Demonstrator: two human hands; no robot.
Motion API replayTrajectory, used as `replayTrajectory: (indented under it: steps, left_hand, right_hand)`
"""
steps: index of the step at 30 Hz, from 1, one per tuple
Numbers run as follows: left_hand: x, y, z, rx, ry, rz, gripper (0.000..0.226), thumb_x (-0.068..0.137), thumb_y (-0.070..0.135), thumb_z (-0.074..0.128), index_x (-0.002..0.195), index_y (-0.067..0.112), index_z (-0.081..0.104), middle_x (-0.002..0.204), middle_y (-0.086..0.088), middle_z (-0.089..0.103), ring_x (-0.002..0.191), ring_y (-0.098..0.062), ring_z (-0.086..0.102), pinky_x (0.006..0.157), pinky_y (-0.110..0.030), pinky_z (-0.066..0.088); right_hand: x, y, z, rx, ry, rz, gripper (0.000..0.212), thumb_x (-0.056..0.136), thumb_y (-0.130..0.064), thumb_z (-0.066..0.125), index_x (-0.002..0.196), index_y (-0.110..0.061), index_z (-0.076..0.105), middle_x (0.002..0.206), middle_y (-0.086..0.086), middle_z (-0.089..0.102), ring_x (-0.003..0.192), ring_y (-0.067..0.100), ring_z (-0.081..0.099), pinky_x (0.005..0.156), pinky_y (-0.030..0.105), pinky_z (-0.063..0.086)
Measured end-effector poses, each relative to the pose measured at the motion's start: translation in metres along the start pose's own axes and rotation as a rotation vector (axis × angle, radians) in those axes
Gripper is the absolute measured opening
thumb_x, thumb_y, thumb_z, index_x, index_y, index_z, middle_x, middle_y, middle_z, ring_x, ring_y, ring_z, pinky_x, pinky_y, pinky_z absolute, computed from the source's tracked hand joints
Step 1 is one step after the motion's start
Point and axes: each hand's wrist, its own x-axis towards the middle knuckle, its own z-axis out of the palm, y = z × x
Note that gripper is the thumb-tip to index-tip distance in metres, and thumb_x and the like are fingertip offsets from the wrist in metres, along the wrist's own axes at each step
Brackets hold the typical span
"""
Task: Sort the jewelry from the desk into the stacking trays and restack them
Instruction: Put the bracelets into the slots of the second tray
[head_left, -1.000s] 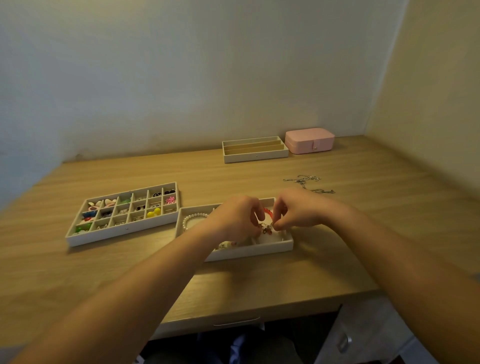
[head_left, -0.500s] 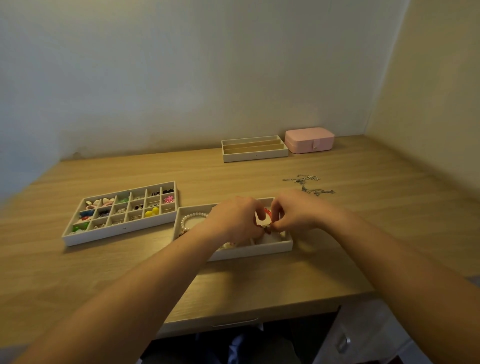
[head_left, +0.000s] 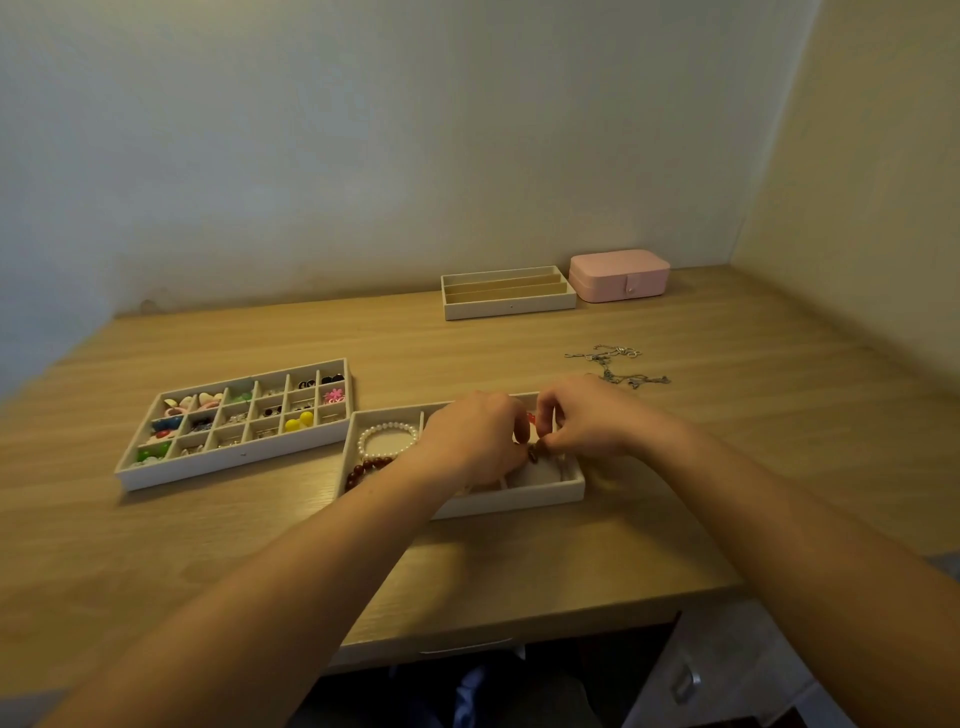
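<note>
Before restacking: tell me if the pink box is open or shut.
Shut: the pink box lid lies flat on its base.

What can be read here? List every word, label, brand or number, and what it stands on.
No text can be read anywhere.
Pink box: plain, no brand visible.
Slotted tray, grid tray, near tray: blank walls.
Red bracelet pinched by left hand and right hand: too small to tell.

A closed pink jewelry box (head_left: 619, 275) sits by the back edge of the desk (head_left: 727, 426), toward its right corner, against pale walls (head_left: 363, 130).
</note>
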Motion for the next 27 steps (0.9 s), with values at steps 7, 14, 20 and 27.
replayTrajectory:
  steps: [7,14,20,27]
  left_hand:
    - [-0.0004,-0.0047,-0.0005,-0.082,0.016,-0.017,0.016,0.081,0.031,0.073,0.09,0.032,0.06,0.097,0.005,0.067,0.093,-0.021,0.063,0.083,-0.042,0.056]
    - [-0.0034,-0.0065,-0.0002,-0.098,0.005,0.007,0.013,0.083,0.024,0.072,0.093,0.032,0.066,0.097,0.006,0.067,0.09,-0.018,0.064,0.082,-0.042,0.058]
    - [-0.0053,-0.0047,-0.0008,-0.109,-0.01,0.01,0.013,0.085,0.023,0.073,0.082,0.035,0.069,0.09,0.008,0.071,0.085,-0.014,0.066,0.081,-0.04,0.059]
    - [-0.0078,-0.0032,-0.0025,-0.062,-0.002,0.029,0.008,0.086,0.027,0.072,0.091,0.028,0.078,0.084,0.01,0.071,0.08,-0.011,0.065,0.077,-0.038,0.06]
  right_hand:
    - [0.0001,0.0024,-0.0023,0.045,-0.05,-0.025,0.011,0.087,-0.016,0.075,0.084,-0.027,0.074,0.087,-0.009,0.061,0.079,0.007,0.056,0.065,0.022,0.044]
    - [0.0001,0.0019,-0.0038,0.059,-0.079,-0.038,0.011,0.086,-0.015,0.075,0.088,-0.026,0.077,0.086,-0.013,0.064,0.079,0.004,0.057,0.066,0.019,0.044]
    - [-0.0017,0.0047,-0.0049,0.072,-0.077,-0.061,0.011,0.087,-0.017,0.077,0.087,-0.027,0.078,0.081,-0.015,0.063,0.074,0.003,0.055,0.063,0.018,0.04]
    - [-0.0022,0.0052,-0.0075,0.06,-0.116,-0.079,0.011,0.088,-0.019,0.076,0.096,-0.026,0.081,0.089,-0.014,0.064,0.081,0.005,0.056,0.065,0.018,0.042]
